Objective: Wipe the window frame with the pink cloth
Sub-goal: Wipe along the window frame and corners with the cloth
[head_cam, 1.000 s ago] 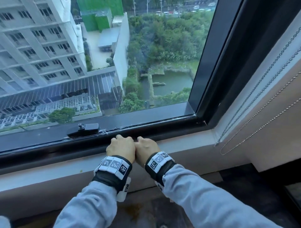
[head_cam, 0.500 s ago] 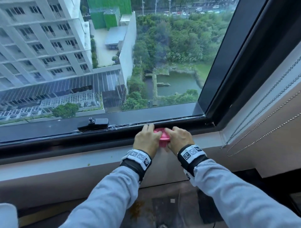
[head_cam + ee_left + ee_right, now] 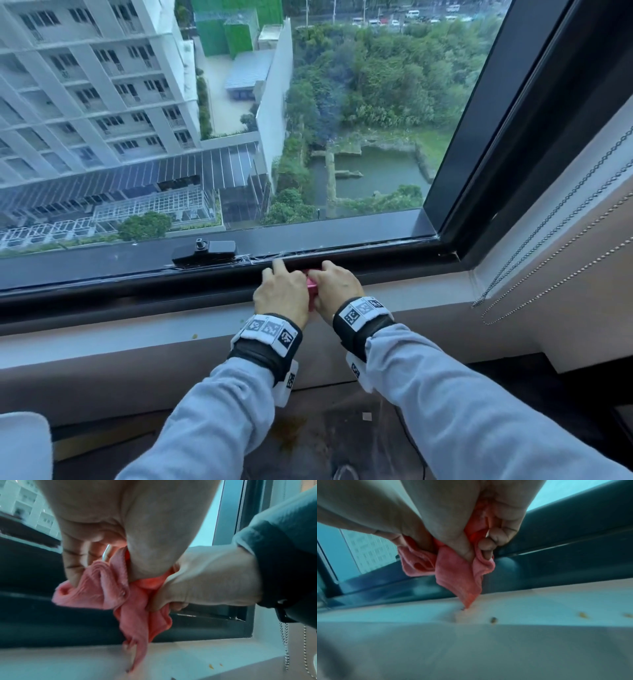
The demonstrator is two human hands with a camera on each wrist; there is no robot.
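Pink ribbed cloth (image 3: 311, 283), bunched and soft, sits between my two hands just above the dark metal window frame's bottom rail (image 3: 376, 263), a little right of the frame's middle. From my head view only a sliver of it shows at 12 o'clock of my wrists; the wrist views show the rest, a crumpled wad with one loose tail hanging down until its tip touches the pale sill ledge (image 3: 539, 601).

My left hand (image 3: 281, 295) has fingers curled into the wad with the thumb pressing folds against them. My right hand (image 3: 337, 289) pinches the other side, thumb and curled fingers closed on the fabric. Both hands are knuckles up and almost touching each other, grey sleeves angling in from 7 and 5 o'clock.

I judge the cloth is being gathered into a pad before a stroke. To do that well, I would tuck the hanging tail in so it cannot drag crumbs, small yellowish specks (image 3: 582, 614) lying on the ledge at 3 o'clock of the tail. Then press a flat face onto the rail and slide along it. The black window latch (image 3: 205, 251) at 10 o'clock of my left hand, with torn clear film beside it, could snag the fabric, so I would work around it.
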